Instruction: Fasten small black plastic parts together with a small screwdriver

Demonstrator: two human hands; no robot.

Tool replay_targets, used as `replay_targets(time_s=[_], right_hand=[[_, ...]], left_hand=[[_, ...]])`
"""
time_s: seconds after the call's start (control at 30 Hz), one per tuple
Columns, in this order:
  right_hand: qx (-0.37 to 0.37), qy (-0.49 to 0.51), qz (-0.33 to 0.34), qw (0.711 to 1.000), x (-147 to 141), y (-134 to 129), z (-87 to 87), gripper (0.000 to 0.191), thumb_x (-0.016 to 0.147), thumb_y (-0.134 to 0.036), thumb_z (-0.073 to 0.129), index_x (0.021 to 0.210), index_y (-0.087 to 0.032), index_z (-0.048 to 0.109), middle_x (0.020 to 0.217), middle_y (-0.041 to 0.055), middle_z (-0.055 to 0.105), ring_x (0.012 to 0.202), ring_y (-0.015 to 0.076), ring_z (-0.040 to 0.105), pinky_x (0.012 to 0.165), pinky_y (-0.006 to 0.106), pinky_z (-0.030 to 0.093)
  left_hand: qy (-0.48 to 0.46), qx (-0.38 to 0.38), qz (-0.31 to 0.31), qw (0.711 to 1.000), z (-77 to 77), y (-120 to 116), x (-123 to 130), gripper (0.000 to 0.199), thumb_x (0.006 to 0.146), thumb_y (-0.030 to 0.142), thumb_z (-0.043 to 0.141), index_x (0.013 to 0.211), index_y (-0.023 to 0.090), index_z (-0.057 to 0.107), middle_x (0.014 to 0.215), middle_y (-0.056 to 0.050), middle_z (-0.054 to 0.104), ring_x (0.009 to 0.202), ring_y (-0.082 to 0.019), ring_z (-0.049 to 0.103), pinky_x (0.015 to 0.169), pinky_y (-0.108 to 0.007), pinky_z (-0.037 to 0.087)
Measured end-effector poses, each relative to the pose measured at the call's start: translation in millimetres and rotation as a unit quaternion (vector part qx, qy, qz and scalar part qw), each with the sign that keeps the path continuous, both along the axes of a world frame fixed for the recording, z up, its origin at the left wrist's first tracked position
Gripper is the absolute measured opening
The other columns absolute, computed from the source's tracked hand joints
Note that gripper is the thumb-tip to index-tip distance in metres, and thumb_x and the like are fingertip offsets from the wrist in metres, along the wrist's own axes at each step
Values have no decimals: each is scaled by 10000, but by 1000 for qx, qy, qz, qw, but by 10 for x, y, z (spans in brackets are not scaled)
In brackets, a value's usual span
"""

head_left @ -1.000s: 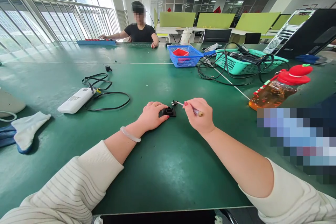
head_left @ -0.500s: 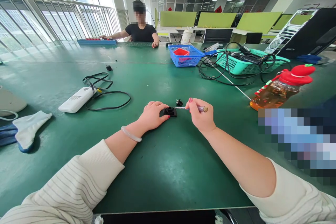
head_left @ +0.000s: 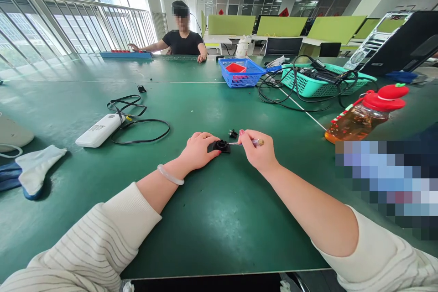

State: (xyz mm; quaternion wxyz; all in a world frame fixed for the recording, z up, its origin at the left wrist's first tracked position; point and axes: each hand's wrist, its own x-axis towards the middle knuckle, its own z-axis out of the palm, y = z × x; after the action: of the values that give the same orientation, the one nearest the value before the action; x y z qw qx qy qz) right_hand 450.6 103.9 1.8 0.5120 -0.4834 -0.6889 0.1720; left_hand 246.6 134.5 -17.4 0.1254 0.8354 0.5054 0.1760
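On the green table (head_left: pixel 219 219), my left hand (head_left: pixel 199 151) grips a small black part (head_left: pixel 222 147) with a round ring on its top, thumb and fingers at its left side. My right hand (head_left: pixel 259 149) is closed around a slim screwdriver (head_left: pixel 261 142) with a clear brownish handle. Its thin metal shaft points left, and the tip is at the ring's right edge; whether it touches cannot be made out. Just behind the shaft lies another small black piece (head_left: pixel 233 133), apart from both hands.
A white power bank (head_left: pixel 100 131) with a black cable lies to the left, beyond a glove (head_left: pixel 40 169). Blue (head_left: pixel 241 80) and teal baskets (head_left: pixel 308 86) with cables stand behind. A red-lidded bottle (head_left: pixel 359 121) is at right. Across the table sits a person (head_left: pixel 185 42).
My right hand has moved slightly left and down, bringing the screwdriver's tip lower along the ring's right side. My left hand stays on the black part.
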Motion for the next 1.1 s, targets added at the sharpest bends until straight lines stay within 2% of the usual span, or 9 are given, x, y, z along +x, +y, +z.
replay_targets(time_s=[0.17,0.27,0.37,0.5,0.6,0.7,0.87,0.97,1.1], right_hand=[[-53,103,4,993,15,27,7,541,912,-552,479,500,-203,504,486,-12,413,482,124,401,484,275,308],[-62,66,39,995,13,33,-1,525,919,-535,473,514,-203,511,479,-23,396,471,118,388,485,275,307],[-33,13,61,998,9,-5,10,497,950,-464,437,533,-204,514,479,-28,400,466,114,377,496,276,309],[50,-59,81,994,8,-77,40,458,960,-370,417,539,-210,498,523,-3,504,544,138,484,578,282,377],[75,-92,108,987,-1,-88,41,426,954,-356,427,558,-214,497,564,10,552,615,155,539,661,290,419],[51,-122,136,982,-19,-58,21,405,952,-371,435,587,-212,509,588,4,560,622,147,529,673,286,415],[-30,-129,187,973,-42,-22,3,363,949,-394,443,659,-207,554,597,-23,524,557,117,455,562,252,347],[-27,-125,179,976,-40,-44,14,371,940,-423,455,651,-214,558,598,-18,540,574,125,479,592,255,371],[32,-107,139,984,-21,-104,46,404,939,-454,433,626,-232,560,607,13,585,638,163,538,696,296,442]], left_hand=[[2,-4,4,1000,19,-15,8,379,853,431,609,1213,318,637,1277,-31,624,1253,-309,473,1095,-509,376],[4,-2,3,1000,24,-18,9,388,851,429,613,1220,312,635,1280,-32,625,1246,-308,477,1097,-506,375],[7,-1,2,1000,21,-14,9,388,851,429,611,1221,311,633,1284,-29,624,1243,-304,481,1099,-499,376],[7,3,-3,1000,11,-4,7,385,851,428,610,1215,304,631,1285,-29,624,1244,-297,487,1102,-490,376],[8,5,-3,1000,5,5,9,380,842,429,620,1202,305,632,1287,-25,627,1251,-298,488,1101,-487,379],[15,6,0,1000,-2,14,12,402,837,438,625,1209,289,628,1301,-31,625,1252,-300,490,1106,-486,374],[14,11,-5,1000,-23,25,3,431,852,470,589,1229,264,612,1314,-45,620,1255,-291,490,1108,-485,369],[12,12,-7,1000,-28,26,-2,409,855,475,580,1206,267,616,1305,-45,626,1256,-289,492,1106,-490,367],[9,15,-9,1000,-22,24,1,360,839,445,613,1154,272,626,1272,-40,641,1236,-283,510,1102,-482,372]])
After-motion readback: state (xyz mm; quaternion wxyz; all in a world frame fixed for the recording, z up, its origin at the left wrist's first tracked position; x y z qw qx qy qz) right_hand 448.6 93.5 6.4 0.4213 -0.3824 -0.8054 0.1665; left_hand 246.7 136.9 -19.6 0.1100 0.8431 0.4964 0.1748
